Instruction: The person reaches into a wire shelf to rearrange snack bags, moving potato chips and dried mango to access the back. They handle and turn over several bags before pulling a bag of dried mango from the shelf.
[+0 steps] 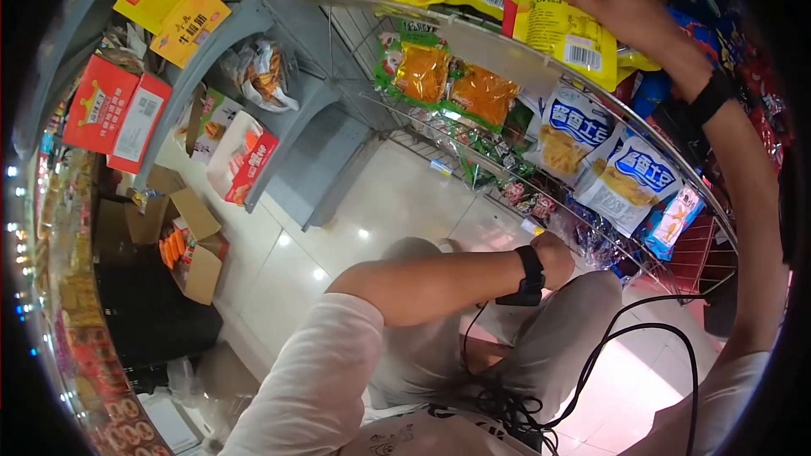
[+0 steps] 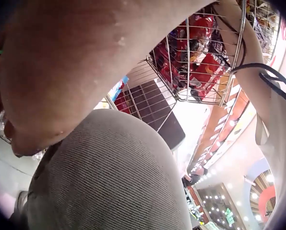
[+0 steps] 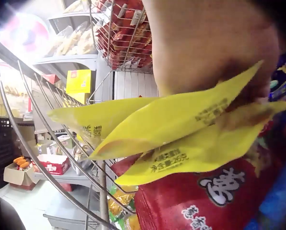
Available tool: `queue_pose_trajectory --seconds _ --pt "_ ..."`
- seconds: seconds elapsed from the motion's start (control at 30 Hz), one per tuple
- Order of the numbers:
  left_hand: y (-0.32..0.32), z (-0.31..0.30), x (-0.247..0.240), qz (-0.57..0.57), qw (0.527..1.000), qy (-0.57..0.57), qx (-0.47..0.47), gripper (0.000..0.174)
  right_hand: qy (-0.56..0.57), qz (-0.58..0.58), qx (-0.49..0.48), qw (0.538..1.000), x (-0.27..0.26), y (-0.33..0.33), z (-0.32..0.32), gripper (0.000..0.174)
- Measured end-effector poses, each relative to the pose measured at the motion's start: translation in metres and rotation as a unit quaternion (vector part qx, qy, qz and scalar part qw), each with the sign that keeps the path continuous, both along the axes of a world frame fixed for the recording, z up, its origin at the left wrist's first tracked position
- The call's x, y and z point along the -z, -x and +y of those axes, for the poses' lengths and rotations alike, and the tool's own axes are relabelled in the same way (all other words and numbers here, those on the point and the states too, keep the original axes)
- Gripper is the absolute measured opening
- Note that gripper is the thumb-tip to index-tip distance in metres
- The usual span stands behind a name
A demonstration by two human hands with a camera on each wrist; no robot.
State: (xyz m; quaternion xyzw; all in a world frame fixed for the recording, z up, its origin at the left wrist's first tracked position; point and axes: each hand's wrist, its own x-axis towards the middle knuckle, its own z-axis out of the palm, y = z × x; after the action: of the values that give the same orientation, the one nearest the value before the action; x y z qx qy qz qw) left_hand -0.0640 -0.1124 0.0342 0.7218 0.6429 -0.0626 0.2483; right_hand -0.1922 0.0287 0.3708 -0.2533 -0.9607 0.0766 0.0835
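Note:
High in the head view, my right hand point(image 1: 621, 13) grips yellow dried-fruit bags point(image 1: 564, 29) above the upper wire basket's rim point(image 1: 473, 31). The right wrist view has the yellow bags point(image 3: 176, 122) fanned out under the palm point(image 3: 212, 45), with a red snack bag point(image 3: 191, 203) just below; the fingertips are hidden there. My left hand point(image 1: 553, 260) hangs loosely curled beside my knee, below the lower basket, and nothing shows in it. Its back point(image 2: 56, 81) fills much of the left wrist view above the grey trouser leg point(image 2: 114, 172).
Lower racks hold white potato snack bags point(image 1: 574, 131) and orange packets point(image 1: 422, 72). Grey shelves point(image 1: 325, 152) on the left bear a red box point(image 1: 114, 110) and a yellow box point(image 1: 173, 4). An opened carton point(image 1: 203, 274) sits left. Black cables point(image 1: 591, 355) hang by my lap.

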Motion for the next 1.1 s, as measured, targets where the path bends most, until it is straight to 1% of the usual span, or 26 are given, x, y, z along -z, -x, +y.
queue_pose_trajectory --seconds 0.03,0.1,0.13,0.17,0.2,0.23,0.27,0.3,0.33,0.37,0.4,0.43,0.47,0.5,0.53,0.57,0.6,0.63,0.67,0.73,0.77,0.8,0.87,0.93,1.0,1.1 --pt "0.002 0.003 0.013 0.007 1.000 0.000 0.003 0.018 0.000 0.007 0.003 1.000 -0.002 -0.003 0.001 0.095" --pt "0.006 0.008 0.057 -0.075 0.997 0.006 -0.005 0.010 0.007 0.083 -0.079 0.993 -0.001 -0.007 0.004 0.087" --pt "0.002 0.007 0.061 -0.069 0.998 -0.001 -0.004 0.010 0.000 0.088 -0.078 0.993 0.016 -0.002 0.018 0.087" --pt "-0.001 0.008 0.061 -0.007 0.999 0.040 0.021 0.012 -0.061 0.196 -0.150 0.967 0.040 0.012 0.042 0.080" --pt "-0.003 0.012 0.057 0.055 0.995 0.079 0.039 0.016 -0.121 0.300 -0.225 0.919 0.044 0.026 0.051 0.075" --pt "-0.002 0.008 0.051 0.031 0.998 0.043 0.017 0.016 -0.056 0.276 -0.214 0.935 0.033 0.020 0.041 0.078" --pt "-0.003 0.004 0.046 0.006 1.000 0.005 -0.001 0.017 -0.069 0.278 -0.227 0.931 0.025 0.019 0.035 0.078" --pt "-0.004 0.031 0.115 -0.020 0.995 0.054 0.083 0.013 -0.018 0.291 -0.241 0.926 0.020 0.018 0.031 0.079" --pt "0.002 0.058 0.206 -0.148 0.978 0.101 0.103 0.007 0.034 0.298 -0.254 0.919 0.017 0.017 0.027 0.080" --pt "0.003 0.064 0.162 -0.149 0.980 0.085 0.099 0.007 0.086 0.325 -0.281 0.899 0.012 0.015 0.019 0.083" --pt "-0.011 0.039 0.124 -0.094 0.991 0.066 0.068 0.009 0.076 0.317 -0.290 0.900 0.011 0.016 0.013 0.083" --pt "-0.014 0.005 0.084 -0.040 0.997 0.049 0.039 0.012 0.102 0.341 -0.294 0.887 0.011 0.017 0.008 0.083" --pt "-0.015 0.002 0.037 0.012 0.999 0.037 0.011 0.016 0.131 0.364 -0.294 0.874 0.011 0.016 0.004 0.084" --pt "-0.015 -0.001 0.032 -0.002 0.998 0.038 0.047 0.019 0.197 0.342 -0.301 0.868 0.009 0.014 0.001 0.084" --pt "-0.017 -0.002 0.030 -0.015 0.995 0.041 0.085 0.023 0.194 0.337 -0.297 0.872 0.008 0.013 -0.001 0.084" --pt "-0.020 0.001 0.036 -0.028 0.993 0.064 0.099 0.023 0.207 0.326 -0.278 0.880 0.008 0.014 -0.002 0.081" --pt "-0.021 -0.006 0.034 -0.032 0.997 0.025 0.072 0.023 0.222 0.316 -0.259 0.885 0.007 0.014 0.000 0.079" --pt "-0.018 -0.012 0.021 -0.030 0.997 0.013 0.076 0.023 0.294 0.253 -0.224 0.894 0.006 0.014 0.002 0.064" --pt "-0.012 -0.015 0.011 -0.025 0.997 0.003 0.079 0.023 0.294 0.254 -0.221 0.895 0.007 0.015 0.006 0.064" --pt "-0.011 -0.012 0.014 -0.015 0.997 0.006 0.077 0.023 0.343 0.084 -0.244 0.903 0.013 0.016 0.016 0.049" --pt "-0.010 -0.010 0.017 -0.005 0.997 0.008 0.073 0.024 0.358 0.069 -0.283 0.887 0.026 0.018 0.026 0.045" --pt "-0.008 -0.008 0.021 -0.005 0.997 0.009 0.075 0.024 0.359 0.070 -0.281 0.887 0.026 0.018 0.027 0.045" --pt "-0.006 -0.003 0.030 -0.017 0.996 0.050 0.074 0.023 0.331 0.029 -0.290 0.897 0.025 0.017 0.028 0.044" --pt "-0.005 -0.005 0.022 -0.016 0.996 0.050 0.071 0.023 0.340 0.039 -0.282 0.896 0.027 0.018 0.029 0.042" --pt "-0.006 -0.007 0.017 -0.017 0.996 0.049 0.067 0.022 0.330 0.043 -0.301 0.894 0.024 0.015 0.026 0.040" --pt "-0.005 -0.008 0.013 -0.013 0.996 0.057 0.064 0.022 0.288 0.058 -0.313 0.903 0.012 0.011 0.023 0.039"
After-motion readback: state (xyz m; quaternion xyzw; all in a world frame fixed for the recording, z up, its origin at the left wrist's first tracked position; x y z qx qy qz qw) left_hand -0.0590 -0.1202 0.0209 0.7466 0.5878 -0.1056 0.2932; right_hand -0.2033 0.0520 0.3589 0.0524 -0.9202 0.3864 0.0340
